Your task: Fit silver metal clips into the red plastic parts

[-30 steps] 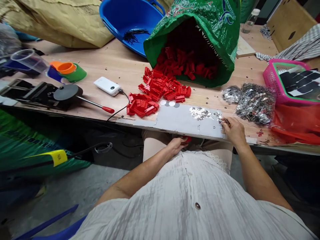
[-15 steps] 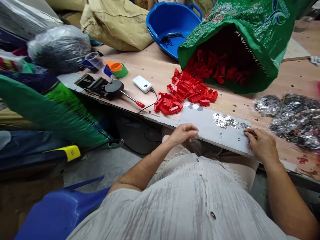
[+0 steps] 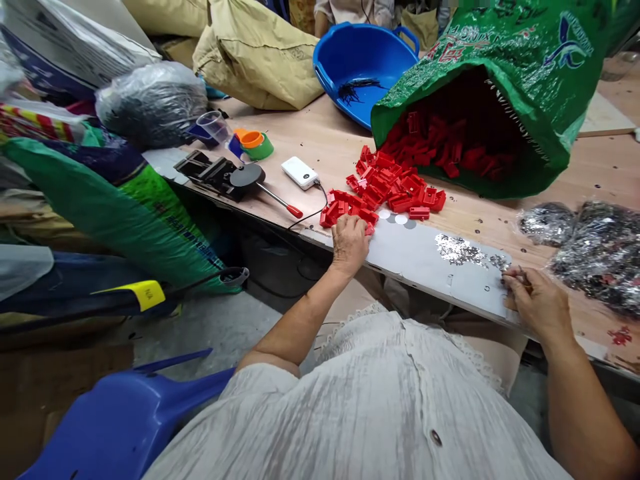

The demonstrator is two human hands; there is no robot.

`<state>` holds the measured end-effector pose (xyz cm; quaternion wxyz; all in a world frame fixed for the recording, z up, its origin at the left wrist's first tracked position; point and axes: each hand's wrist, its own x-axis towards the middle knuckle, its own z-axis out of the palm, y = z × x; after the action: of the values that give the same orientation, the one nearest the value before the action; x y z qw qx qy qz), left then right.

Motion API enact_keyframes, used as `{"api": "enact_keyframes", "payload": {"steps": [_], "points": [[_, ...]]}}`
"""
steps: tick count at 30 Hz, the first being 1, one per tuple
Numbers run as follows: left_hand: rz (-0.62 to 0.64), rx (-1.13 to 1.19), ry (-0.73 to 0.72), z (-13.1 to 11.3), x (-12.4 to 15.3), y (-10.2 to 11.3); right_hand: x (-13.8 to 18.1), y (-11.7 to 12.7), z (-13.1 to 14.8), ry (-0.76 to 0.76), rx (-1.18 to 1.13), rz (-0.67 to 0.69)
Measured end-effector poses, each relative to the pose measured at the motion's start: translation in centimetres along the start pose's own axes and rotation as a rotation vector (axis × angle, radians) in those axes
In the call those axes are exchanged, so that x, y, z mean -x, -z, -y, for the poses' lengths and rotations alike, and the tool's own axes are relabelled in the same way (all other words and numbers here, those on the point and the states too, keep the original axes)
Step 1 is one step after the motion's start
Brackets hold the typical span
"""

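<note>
My left hand [image 3: 351,241] rests at the near edge of a pile of red plastic parts [image 3: 383,179]. Its fingers are bent over one red part [image 3: 369,229], with the fingertips partly hidden. At the right end of a grey board [image 3: 407,250], my right hand [image 3: 543,303] is closed in a pinch. A small dark thing shows between its fingers, too small to name. Just beyond those fingers lies a spread of small shiny metal pieces [image 3: 457,249] on the board. A single small clip-like piece [image 3: 487,289] sits apart, nearer the board's front edge.
A green sack [image 3: 540,87] lies open behind the pile, red parts inside. Left of it are a blue basin [image 3: 370,57], a white power bank [image 3: 300,173] with a cable and a black lever tool [image 3: 245,177]. Clear bags of metal pieces [image 3: 597,257] lie right.
My left hand has moved left and forward from the board's front edge onto the red parts. My right hand stays pinched at the board's right end. The camera view has shifted slightly.
</note>
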<state>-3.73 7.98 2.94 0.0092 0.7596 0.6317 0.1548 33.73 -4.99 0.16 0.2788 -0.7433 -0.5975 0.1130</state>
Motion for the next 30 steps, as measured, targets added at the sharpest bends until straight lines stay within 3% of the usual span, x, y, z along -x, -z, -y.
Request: {"api": "enact_keyframes", "payload": {"steps": [5, 9, 12, 15, 18, 25, 30], "points": [[0.019, 0.29, 0.035, -0.3, 1.1, 0.2, 1.2, -0.4, 1.3, -0.167, -0.149, -0.003], [-0.004, 0.925, 0.205, -1.4, 1.6, 0.0, 1.6, -0.9, 3.6, -0.125, -0.202, -0.046], [0.222, 1.548, 0.413, -2.8, 2.2, 0.1, 1.9, -1.2, 5.8, -0.067, -0.303, -0.016], [0.563, 1.899, 0.528, -4.4, 3.3, 0.9, 2.2, -1.5, 8.0, -0.015, -0.404, 0.029], [0.724, 2.03, 0.568, -5.9, 4.3, 1.7, 2.4, -1.6, 10.0, 0.031, -0.493, 0.072], [0.881, 2.078, 0.643, -7.6, 5.1, 2.8, 2.5, -1.1, 12.5, 0.059, -0.638, 0.135], [0.941, 2.051, 0.613, -8.1, 6.0, 2.7, 2.3, -1.0, 13.1, 0.149, -0.545, 0.006]]}}
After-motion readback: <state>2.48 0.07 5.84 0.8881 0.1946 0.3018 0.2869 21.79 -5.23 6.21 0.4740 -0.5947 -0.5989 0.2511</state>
